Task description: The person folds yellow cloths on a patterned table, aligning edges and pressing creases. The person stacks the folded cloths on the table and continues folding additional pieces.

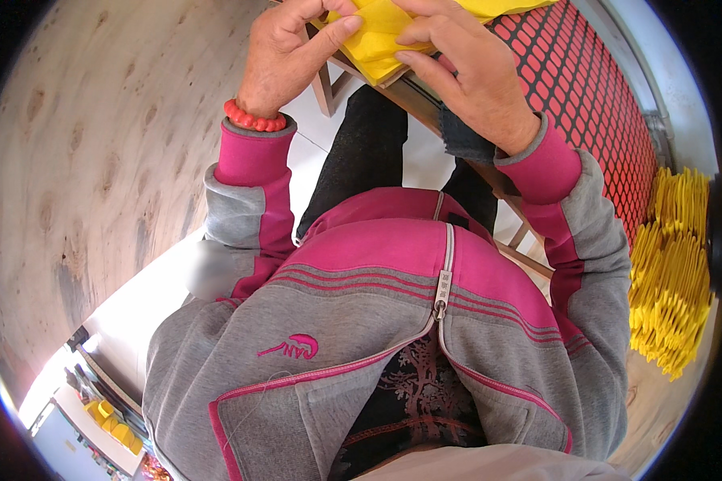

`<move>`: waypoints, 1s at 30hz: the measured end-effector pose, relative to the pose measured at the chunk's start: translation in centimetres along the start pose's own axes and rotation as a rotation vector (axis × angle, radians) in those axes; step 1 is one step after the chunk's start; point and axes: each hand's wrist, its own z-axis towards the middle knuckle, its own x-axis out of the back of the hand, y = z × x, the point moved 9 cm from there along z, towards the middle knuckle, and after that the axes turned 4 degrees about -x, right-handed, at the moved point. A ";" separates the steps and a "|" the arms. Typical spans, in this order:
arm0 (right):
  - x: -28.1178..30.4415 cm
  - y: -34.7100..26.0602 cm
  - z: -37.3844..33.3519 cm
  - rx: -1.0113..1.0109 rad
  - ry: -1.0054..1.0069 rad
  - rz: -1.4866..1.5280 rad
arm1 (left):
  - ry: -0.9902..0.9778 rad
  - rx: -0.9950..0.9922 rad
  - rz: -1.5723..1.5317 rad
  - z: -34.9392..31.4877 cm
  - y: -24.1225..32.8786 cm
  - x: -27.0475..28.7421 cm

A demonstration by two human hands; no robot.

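Note:
Yellow soft sheeting (369, 48), cloth or paper, lies in folds at the top edge of the view, over the end of a wooden table or bench. My left hand (289, 52) comes to it from the left, thumb and forefinger closed on its edge. A red beaded bracelet (253, 118) circles that wrist. From the right, my right hand (477, 76) bends over the same sheeting, thumb and forefinger close together on a fold. The upper fingers of both hands are partly cut off by the frame.
Red perforated mesh (586, 96) stretches along the right, beside the bench. Beyond it stands a tall stack of folded yellow pieces (670, 272). A wooden board surface (96, 136) fills the left. Dark fabric (461, 136) hangs below my right hand. Yellow rolls (112, 425) lie at lower left.

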 end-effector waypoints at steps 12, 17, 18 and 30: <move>-0.4 0.5 0.2 -0.035 0.000 0.045 | -0.033 -0.019 -0.012 0.1 0.1 0.2; -0.5 0.7 0.1 -0.046 0.009 0.061 | -0.060 -0.262 0.065 0.2 2.1 0.3; -0.4 0.6 0.2 -0.042 0.011 0.062 | -0.060 -0.273 0.081 0.2 2.2 0.3; 0.1 0.0 0.3 0.004 0.047 0.024 | -0.040 -0.031 0.042 0.1 0.5 -0.1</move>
